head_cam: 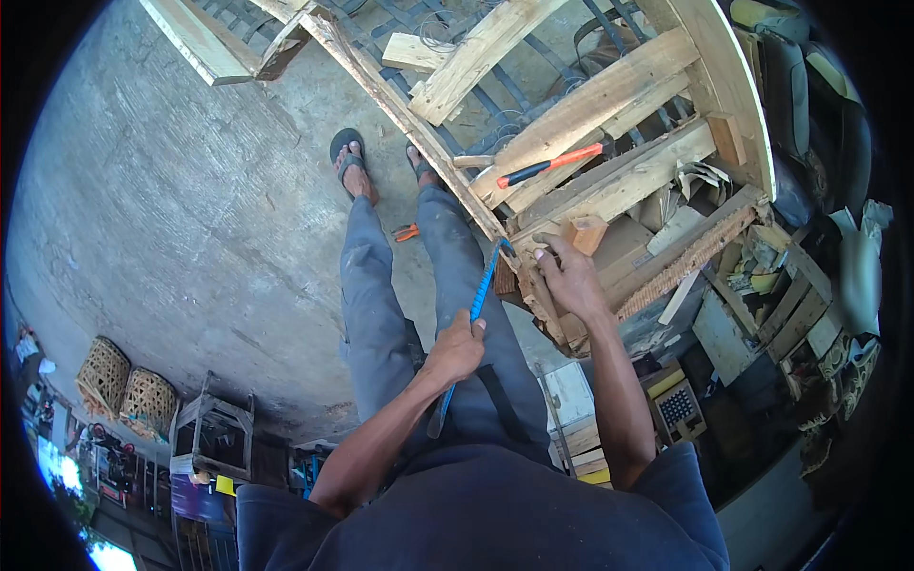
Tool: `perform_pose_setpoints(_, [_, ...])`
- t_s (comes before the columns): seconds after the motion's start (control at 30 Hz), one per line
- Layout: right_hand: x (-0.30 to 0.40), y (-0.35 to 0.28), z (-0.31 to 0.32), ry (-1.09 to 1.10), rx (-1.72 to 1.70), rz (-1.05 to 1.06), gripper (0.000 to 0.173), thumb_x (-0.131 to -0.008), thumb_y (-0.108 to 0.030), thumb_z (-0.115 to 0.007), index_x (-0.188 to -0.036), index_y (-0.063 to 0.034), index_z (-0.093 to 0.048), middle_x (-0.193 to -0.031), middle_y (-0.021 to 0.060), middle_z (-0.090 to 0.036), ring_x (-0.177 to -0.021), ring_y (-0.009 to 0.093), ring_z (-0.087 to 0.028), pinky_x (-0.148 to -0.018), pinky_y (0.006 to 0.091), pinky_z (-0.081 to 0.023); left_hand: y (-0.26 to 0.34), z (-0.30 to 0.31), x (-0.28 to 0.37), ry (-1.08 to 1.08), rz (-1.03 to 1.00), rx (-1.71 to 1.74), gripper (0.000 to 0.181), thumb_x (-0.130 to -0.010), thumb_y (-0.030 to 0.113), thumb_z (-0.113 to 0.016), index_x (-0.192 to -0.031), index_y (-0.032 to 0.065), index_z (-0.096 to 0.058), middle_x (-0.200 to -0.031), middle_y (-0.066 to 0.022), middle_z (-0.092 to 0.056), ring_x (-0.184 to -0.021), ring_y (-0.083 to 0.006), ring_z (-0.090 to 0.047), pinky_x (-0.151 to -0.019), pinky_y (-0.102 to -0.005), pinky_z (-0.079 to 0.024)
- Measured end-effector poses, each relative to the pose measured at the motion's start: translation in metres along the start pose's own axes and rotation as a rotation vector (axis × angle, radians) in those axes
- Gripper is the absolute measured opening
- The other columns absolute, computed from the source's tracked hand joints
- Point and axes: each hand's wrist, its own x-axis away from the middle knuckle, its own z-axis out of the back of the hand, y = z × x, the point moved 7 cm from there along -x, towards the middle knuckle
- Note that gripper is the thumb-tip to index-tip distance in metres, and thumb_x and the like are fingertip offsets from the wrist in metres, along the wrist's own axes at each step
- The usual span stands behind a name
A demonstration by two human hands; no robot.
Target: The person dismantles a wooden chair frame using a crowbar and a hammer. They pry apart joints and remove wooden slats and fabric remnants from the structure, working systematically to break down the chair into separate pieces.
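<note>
My left hand is closed around the shaft of a blue pry bar. The bar slants up from my lap, and its hooked dark end meets the corner of a wooden furniture frame. Beside that hook, my right hand is over the frame's corner, thumb and forefinger apart, with nothing seen in it. Whether its fingertips press on the wood I cannot tell. A hammer with an orange and black handle lies across the frame's boards, just beyond my right hand. A small wood block stands by its fingers.
Orange-handled pliers lie on the concrete floor between my legs. Dark webbing straps and loose wire cross the frame. Wood scraps are heaped at right. Woven baskets and a wooden stool stand at lower left.
</note>
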Motion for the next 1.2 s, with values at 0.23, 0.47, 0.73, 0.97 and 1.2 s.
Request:
perform_pose_setpoints(0.23, [0.041,0.021,0.015,-0.019,-0.127,-0.041,0.036,-0.095,-0.023,-0.057,-0.122,0.0001,-0.061,-0.112,0.0269,-0.065,-0.104,0.041,-0.064,-0.091,0.0449,-0.049,0.02,-0.017,0.004,0.054,0.087,-0.091,0.035,-0.104,0.031,-0.04,-0.112,-0.003,-0.045,-0.073,-0.021,-0.062,-0.048,-0.0298,-0.059,-0.049,-0.0443,-0.048])
perform_pose_setpoints(0.47, [0.069,0.074,0.04,0.171,-0.293,-0.074,0.036,-0.095,-0.021,-0.056,-0.123,0.0012,-0.061,-0.115,0.0249,-0.065,-0.103,0.04,-0.064,-0.09,0.0459,-0.049,0.059,-0.003,-0.01,-0.126,0.302,-0.033,0.023,-0.104,0.029,-0.044,-0.093,0.0081,-0.045,-0.062,-0.0001,-0.042,-0.043,-0.0111,-0.041,-0.035,-0.0272,-0.033])
perform_pose_setpoints(0.73, [0.089,0.083,0.031,0.221,-0.28,-0.03,0.033,-0.096,-0.018,-0.055,-0.124,-0.0007,-0.061,-0.115,0.0223,-0.064,-0.103,0.041,-0.063,-0.089,0.0468,-0.049,0.106,0.044,-0.033,-0.422,0.53,-0.256,0.022,-0.102,0.031,-0.042,-0.086,0.0158,-0.044,-0.058,0.0083,-0.03,-0.039,-0.0015,-0.027,-0.033,-0.0186,-0.021])
perform_pose_setpoints(0.97, [0.084,0.085,0.035,0.253,-0.274,0.007,0.032,-0.094,-0.014,-0.059,-0.123,-0.0007,-0.061,-0.103,0.0202,-0.065,-0.094,0.037,-0.064,-0.083,0.0426,-0.049,0.131,0.078,-0.053,-0.464,0.559,-0.476,0.022,-0.101,0.035,-0.047,-0.094,0.0155,-0.052,-0.06,0.0061,-0.035,-0.041,-0.0006,-0.022,-0.032,-0.0185,-0.018])
perform_pose_setpoints(1.2, [0.036,0.066,0.049,0.225,-0.252,0.085,0.032,-0.094,-0.014,-0.06,-0.122,0.0011,-0.061,-0.098,0.0213,-0.065,-0.09,0.037,-0.064,-0.081,0.0428,-0.05,0.155,0.056,-0.048,0.168,-0.224,-1.644,0.025,-0.09,0.02,-0.055,-0.108,0.0038,-0.061,-0.096,-0.0235,-0.071,-0.086,-0.0409,-0.071,-0.068,-0.0467,-0.055])
